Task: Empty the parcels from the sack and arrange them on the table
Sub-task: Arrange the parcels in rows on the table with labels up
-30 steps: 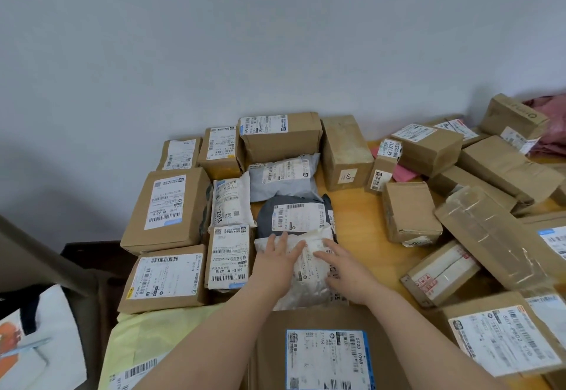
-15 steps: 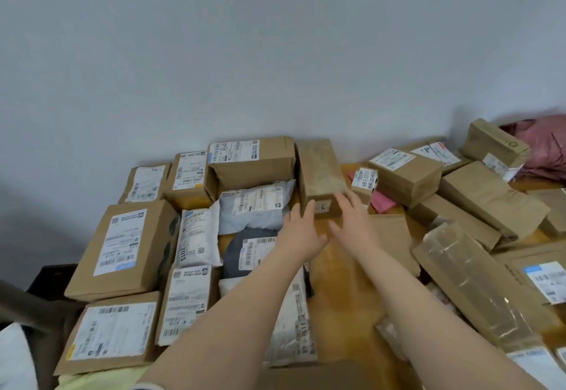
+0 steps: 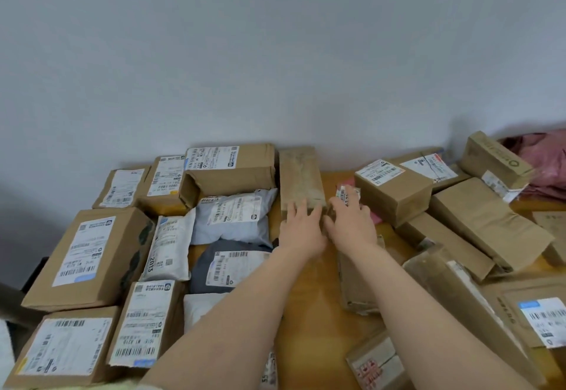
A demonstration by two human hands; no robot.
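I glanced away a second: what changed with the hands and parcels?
Both hands left the white bag and reached toward the wall: the left hand now touches the plain brown box, the right hand rests on the small labelled box. Nothing else moved.

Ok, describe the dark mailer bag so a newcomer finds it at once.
On the left half of the table sits a tidy block of parcels. Just in front of its pale grey mailer lies the dark grey mailer, the only dark bag among brown cartons and whitish bags.

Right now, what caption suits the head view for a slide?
Left hand touches a plain brown box, right hand a small labelled parcel.
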